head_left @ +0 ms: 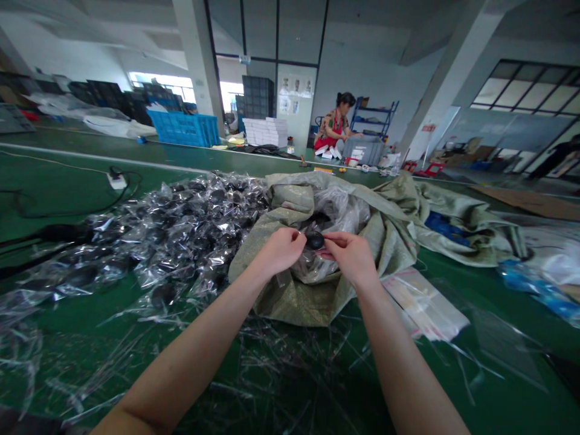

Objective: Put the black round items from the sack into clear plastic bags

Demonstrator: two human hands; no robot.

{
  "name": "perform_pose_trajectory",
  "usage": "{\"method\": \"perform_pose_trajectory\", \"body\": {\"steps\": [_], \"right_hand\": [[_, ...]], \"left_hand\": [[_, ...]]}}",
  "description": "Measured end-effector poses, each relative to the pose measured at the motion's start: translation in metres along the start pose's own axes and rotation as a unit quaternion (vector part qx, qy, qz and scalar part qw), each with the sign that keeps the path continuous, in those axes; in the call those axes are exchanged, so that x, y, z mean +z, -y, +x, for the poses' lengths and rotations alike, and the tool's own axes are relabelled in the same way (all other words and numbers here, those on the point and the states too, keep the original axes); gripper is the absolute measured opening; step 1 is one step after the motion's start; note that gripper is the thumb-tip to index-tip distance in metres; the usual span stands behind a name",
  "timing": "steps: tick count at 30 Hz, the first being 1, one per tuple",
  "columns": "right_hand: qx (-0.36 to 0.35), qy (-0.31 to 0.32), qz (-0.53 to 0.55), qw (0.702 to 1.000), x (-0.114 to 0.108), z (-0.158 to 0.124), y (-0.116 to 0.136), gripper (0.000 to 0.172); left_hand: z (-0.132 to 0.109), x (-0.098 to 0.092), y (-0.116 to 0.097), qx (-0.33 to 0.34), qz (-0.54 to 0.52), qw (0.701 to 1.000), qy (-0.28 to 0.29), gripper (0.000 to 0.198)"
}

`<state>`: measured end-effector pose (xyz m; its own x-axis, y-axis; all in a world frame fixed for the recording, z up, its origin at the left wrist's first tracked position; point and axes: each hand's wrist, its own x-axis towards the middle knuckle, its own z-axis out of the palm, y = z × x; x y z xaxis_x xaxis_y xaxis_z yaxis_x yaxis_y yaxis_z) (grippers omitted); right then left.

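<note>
A small black rounded part, shiny on top, is held up over the mouth of an open woven sack. The fingertips of my right hand pinch its right edge. Close against its left side, my left hand has its fingers pressed together, with a glint of clear film by the tips; what they grip is hidden. Inside the sack, a crumpled clear plastic liner surrounds the part, with something dark behind. On the left lies a big heap of black parts in clear plastic bags.
Flat clear bags lie right of the sack. Plastic strips litter the green surface. Another sack is at right. A power strip with cables sits left. Across from me, a person works beside a grey crate.
</note>
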<state>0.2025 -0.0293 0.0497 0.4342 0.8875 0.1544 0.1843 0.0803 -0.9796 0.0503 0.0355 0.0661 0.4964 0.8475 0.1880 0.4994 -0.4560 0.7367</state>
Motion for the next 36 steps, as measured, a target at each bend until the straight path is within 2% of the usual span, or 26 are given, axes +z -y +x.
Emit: {"method": "perform_pose_trajectory", "body": {"steps": [3,5,7,9,12,15,19,21,23,26,31,36], "right_hand": [[-0.084,-0.047,-0.156,0.983,-0.006,-0.004,0.004,0.014],[-0.146,-0.083,-0.277,0.946,-0.008,-0.009,0.011,0.014],[-0.179,-0.106,-0.361,0.909,-0.008,-0.016,0.019,0.014],[-0.193,-0.127,-0.405,0.885,-0.007,-0.022,0.026,0.015],[-0.197,-0.157,-0.436,0.864,-0.004,-0.025,0.028,0.019],[-0.18,-0.136,-0.446,0.866,-0.004,-0.021,0.023,0.02],[-0.143,-0.048,-0.413,0.898,-0.01,-0.012,0.016,0.017],[-0.142,-0.03,-0.396,0.907,-0.013,-0.01,0.016,0.012],[-0.163,-0.042,-0.389,0.906,-0.015,-0.009,0.016,0.012],[-0.204,-0.083,-0.399,0.89,-0.014,-0.009,0.016,0.015],[-0.249,-0.112,-0.403,0.873,-0.016,-0.003,0.011,0.018],[-0.227,-0.077,-0.403,0.883,-0.02,0.001,0.007,0.018]], "left_hand": [[-0.001,0.003,-0.001,-0.011,0.008,1.0,0.006,0.03],[-0.002,0.006,-0.002,-0.012,0.023,1.0,0.01,0.03],[-0.004,0.008,-0.003,-0.011,0.035,0.999,0.014,0.03],[-0.005,0.009,-0.005,-0.012,0.041,0.999,0.016,0.03],[-0.005,0.011,-0.006,-0.022,0.033,0.999,0.026,0.031],[-0.004,0.012,-0.005,-0.042,-0.002,0.998,0.039,0.032],[-0.001,0.016,-0.002,-0.058,-0.051,0.997,0.013,0.031],[0.0,0.018,0.0,-0.046,-0.047,0.998,0.0,0.031],[0.0,0.02,0.002,-0.027,-0.033,0.999,-0.005,0.032],[0.001,0.025,0.005,-0.003,-0.005,1.0,0.002,0.035],[0.0,0.027,0.007,0.001,0.033,0.996,0.083,0.033],[0.003,0.024,0.006,-0.002,0.01,0.999,0.032,0.035]]}}
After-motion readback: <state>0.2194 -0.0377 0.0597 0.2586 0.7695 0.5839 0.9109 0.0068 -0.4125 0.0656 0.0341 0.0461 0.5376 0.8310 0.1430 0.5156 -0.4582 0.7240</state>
